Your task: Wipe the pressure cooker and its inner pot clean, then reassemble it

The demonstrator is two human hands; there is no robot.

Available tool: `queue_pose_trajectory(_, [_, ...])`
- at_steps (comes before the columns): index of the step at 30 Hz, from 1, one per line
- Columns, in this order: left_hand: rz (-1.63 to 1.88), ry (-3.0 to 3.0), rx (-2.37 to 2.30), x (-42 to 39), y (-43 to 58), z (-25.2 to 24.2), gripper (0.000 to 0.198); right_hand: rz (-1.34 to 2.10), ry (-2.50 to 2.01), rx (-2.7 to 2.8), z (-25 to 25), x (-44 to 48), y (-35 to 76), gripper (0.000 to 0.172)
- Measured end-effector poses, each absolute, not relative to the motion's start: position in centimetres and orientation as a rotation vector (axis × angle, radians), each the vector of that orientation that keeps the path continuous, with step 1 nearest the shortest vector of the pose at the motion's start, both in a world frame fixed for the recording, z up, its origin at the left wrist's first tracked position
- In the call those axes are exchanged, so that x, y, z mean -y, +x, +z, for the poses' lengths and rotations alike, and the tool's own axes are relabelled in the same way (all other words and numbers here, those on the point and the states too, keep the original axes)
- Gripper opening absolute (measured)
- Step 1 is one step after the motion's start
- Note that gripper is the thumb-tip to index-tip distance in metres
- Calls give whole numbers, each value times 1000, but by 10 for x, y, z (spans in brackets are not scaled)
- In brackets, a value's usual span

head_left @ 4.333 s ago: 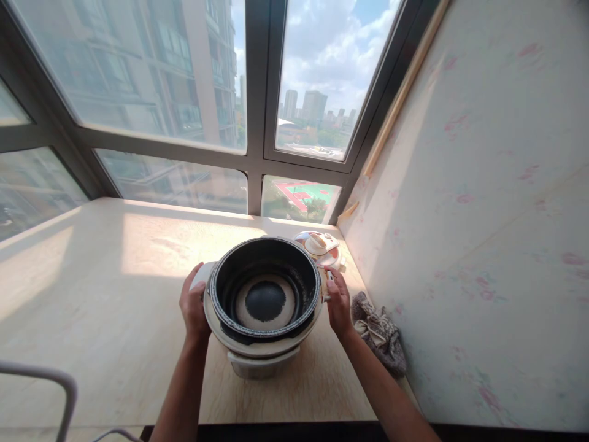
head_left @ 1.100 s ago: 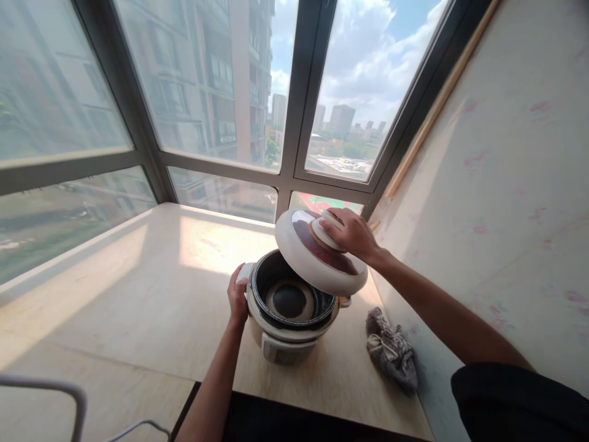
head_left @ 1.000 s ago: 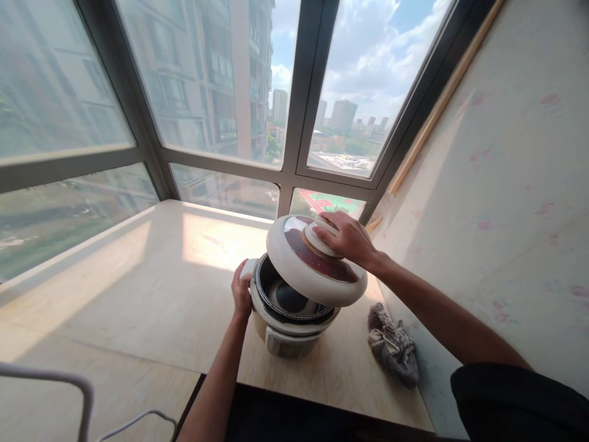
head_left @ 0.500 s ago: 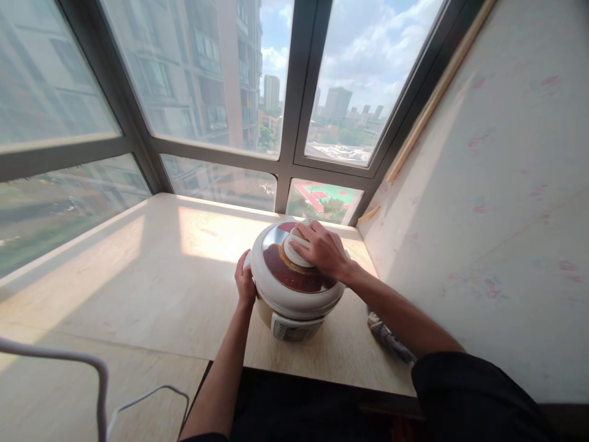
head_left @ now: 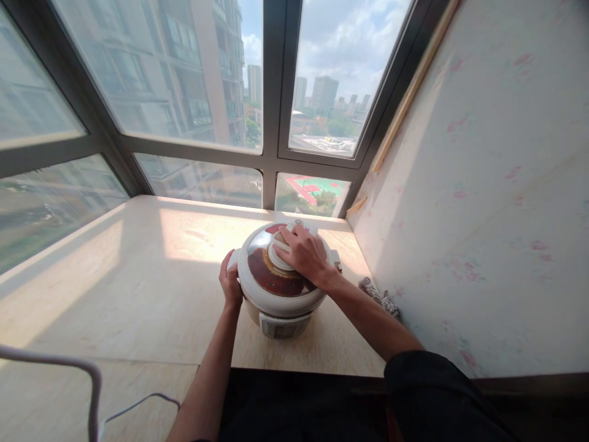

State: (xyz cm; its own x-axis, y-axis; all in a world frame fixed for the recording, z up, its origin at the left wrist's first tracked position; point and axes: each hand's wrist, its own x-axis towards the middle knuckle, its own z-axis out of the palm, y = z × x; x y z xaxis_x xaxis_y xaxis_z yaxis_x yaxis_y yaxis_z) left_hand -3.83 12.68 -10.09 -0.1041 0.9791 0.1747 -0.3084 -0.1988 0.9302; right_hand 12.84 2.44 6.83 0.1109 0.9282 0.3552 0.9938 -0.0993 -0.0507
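An electric pressure cooker point(head_left: 285, 307) stands upright on the pale sill, its control panel point(head_left: 284, 326) facing me. Its lid point(head_left: 276, 279) is dark red and silver with a white rim, and it sits on the pot. My left hand point(head_left: 230, 283) is closed around the white side handle point(head_left: 234, 259) at the cooker's left. On top, my right hand point(head_left: 304, 248) grips the white lid handle point(head_left: 280, 248), fingers bent over it and partly covering it. Another side handle point(head_left: 335, 256) shows at the right, beyond my right wrist.
A grey, crumpled cloth point(head_left: 381, 297) lies right of the cooker by the floral wall point(head_left: 483, 245). Window frames point(head_left: 271, 123) close off the back and left of the sill point(head_left: 138, 294). A pale curved tube or cable point(head_left: 94, 393) crosses the lower left.
My view has turned slightly right, so everything appears further left. Both hands keep their hold on the cooker. More of the cloth and the right side handle now shows.
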Motion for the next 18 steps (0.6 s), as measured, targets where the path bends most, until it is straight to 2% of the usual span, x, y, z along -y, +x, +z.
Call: queue_pose_trajectory(18, [1550, 1084, -913, -130, -39, -113, 59, -177, -2211, 1933, 72, -28, 126, 42])
